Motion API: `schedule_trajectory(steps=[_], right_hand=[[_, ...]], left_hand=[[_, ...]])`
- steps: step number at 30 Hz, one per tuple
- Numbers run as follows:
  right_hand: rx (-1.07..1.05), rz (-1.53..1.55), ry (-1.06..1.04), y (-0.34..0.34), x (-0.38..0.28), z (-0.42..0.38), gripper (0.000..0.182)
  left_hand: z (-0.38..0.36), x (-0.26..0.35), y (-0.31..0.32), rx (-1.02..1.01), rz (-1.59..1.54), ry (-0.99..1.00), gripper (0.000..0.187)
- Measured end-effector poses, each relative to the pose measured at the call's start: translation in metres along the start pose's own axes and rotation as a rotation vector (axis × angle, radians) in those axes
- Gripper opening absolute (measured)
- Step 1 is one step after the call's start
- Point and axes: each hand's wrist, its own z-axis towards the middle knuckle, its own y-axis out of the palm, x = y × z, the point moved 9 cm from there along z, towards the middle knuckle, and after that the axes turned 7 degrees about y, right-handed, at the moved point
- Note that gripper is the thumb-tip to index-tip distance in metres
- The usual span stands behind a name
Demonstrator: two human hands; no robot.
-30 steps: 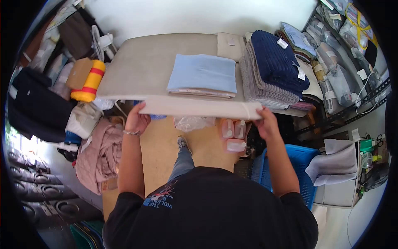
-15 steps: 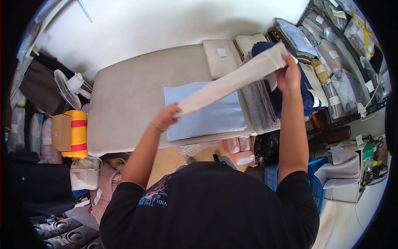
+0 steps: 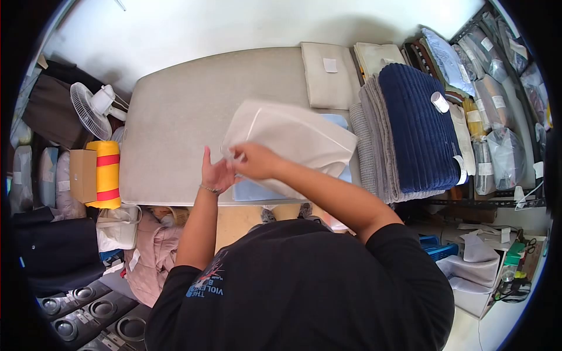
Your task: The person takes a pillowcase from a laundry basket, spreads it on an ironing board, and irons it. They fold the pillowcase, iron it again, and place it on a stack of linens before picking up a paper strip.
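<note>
A beige cloth (image 3: 293, 131) lies partly unfolded over a light blue cloth (image 3: 252, 192) on the padded table. My right hand (image 3: 254, 161) is at the beige cloth's left edge, its fingers bent together; whether they pinch the cloth is hard to make out. Just left of it, my left hand (image 3: 218, 174) is spread with the thumb up, palm toward the right hand and holding nothing. The two hands are nearly touching.
The padded table (image 3: 175, 111) bears a folded beige cloth (image 3: 331, 82) at the back. To the right stand a navy ribbed blanket (image 3: 415, 128) and grey folded textiles (image 3: 380, 140). A white fan (image 3: 93, 111) and yellow-red roll (image 3: 107, 175) are left.
The beige cloth, earlier a stretched folded strip between both hands, now lies opened lower on the blue cloth. My right hand came left and down; my left hand let go and moved slightly left.
</note>
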Motion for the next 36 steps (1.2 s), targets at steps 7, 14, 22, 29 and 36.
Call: schedule_trajectory(steps=[7, 14, 22, 29, 36], right_hand=[[-0.063, 0.352, 0.402, 0.010, 0.121, -0.112, 0.042], [0.659, 0.210, 0.681, -0.039, 0.251, -0.249, 0.022], [0.683, 0.774, 0.991, -0.017, 0.252, -0.246, 0.025], [0.590, 0.801, 0.987, -0.014, 0.228, -0.223, 0.033], [0.747, 1.576, 0.656, -0.054, 0.236, -0.228, 0.032]], left_hand=[[-0.011, -0.004, -0.117, 0.506, 0.411, -0.163, 0.052], [-0.006, 0.027, -0.134, 0.580, 0.800, -0.272, 0.038], [-0.009, 0.050, -0.122, 0.569, 1.046, -0.279, 0.036], [0.005, 0.043, -0.124, 0.535, 1.019, -0.284, 0.028], [0.012, 0.051, -0.074, 0.293, 0.329, -0.085, 0.022]])
